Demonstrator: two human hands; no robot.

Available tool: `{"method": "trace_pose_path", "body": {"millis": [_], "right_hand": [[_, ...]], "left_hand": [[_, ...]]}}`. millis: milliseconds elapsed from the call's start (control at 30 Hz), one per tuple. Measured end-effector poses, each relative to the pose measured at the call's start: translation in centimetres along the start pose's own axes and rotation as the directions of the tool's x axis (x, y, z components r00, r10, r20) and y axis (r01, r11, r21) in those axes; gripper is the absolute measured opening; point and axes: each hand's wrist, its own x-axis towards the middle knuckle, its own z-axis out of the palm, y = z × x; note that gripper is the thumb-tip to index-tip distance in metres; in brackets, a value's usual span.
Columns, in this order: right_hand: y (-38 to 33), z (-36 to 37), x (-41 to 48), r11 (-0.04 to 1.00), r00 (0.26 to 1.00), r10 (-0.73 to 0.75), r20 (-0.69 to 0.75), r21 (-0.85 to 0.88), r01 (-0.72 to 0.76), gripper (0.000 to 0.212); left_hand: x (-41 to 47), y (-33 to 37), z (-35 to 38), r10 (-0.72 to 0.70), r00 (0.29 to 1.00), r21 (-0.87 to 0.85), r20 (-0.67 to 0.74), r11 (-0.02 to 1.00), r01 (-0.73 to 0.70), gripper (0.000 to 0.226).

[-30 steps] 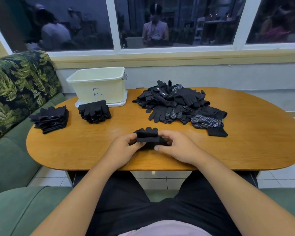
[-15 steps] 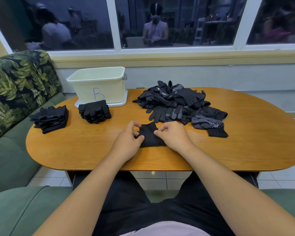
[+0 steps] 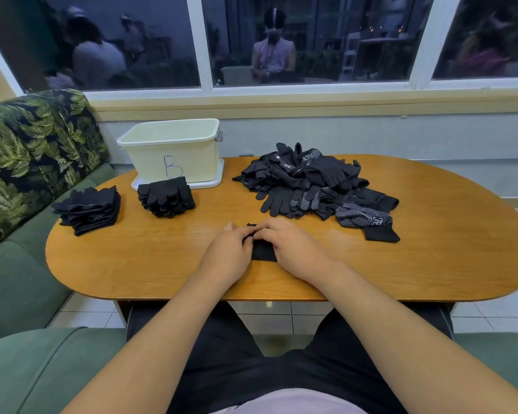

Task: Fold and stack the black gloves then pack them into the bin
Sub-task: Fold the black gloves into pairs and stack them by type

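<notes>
A left hand (image 3: 228,253) and right hand (image 3: 295,249) pinch a folded black fabric glove (image 3: 263,253) with curled fingers (image 3: 269,230) on the oval wooden counter (image 3: 431,234); the cream plastic bin (image 3: 174,150) stands beyond the fingers, to their left.

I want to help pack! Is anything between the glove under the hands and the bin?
One folded stack lies right before the bin, at the edge of the path from the glove; otherwise bare table, and the bin's top is open.
</notes>
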Motion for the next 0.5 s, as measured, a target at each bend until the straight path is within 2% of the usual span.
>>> {"method": "trace_pose_path", "body": {"millis": [100,233,267,333,400,500], "right_hand": [[0.1,-0.4,0.0,0.996,0.991,0.083,0.103,0.022,-0.086,0.053],[0.2,-0.4,-0.9,0.978,0.983,0.156,0.1,0.121,-0.167,0.055],[0.3,-0.4,-1.0,0.972,0.981,0.169,0.099,0.146,-0.182,0.056],[0.6,-0.3,-1.1,0.963,0.978,0.178,0.112,0.186,-0.197,0.056],[0.6,-0.5,-1.1,0.955,0.976,0.172,0.134,0.221,-0.198,0.054],[0.4,-0.7,-1.3,0.944,0.972,0.176,0.153,0.253,-0.211,0.042]], "left_hand": [[-0.2,-0.3,-0.1,-0.019,0.998,-0.002,-0.066,1.0,0.019,0.037],[-0.5,-0.7,-0.4,-0.006,0.994,0.065,-0.105,0.998,0.013,0.031],[-0.7,-0.9,-0.6,0.06,0.991,0.108,-0.12,0.993,-0.047,0.027],[-1.1,-1.6,-1.2,0.273,0.956,0.172,-0.105,0.952,-0.253,0.02],[-1.5,-2.6,-1.8,0.439,0.898,0.177,-0.002,0.884,-0.432,0.018],[-1.5,-3.4,-2.1,0.451,0.888,0.174,0.092,0.871,-0.46,0.029]]}}
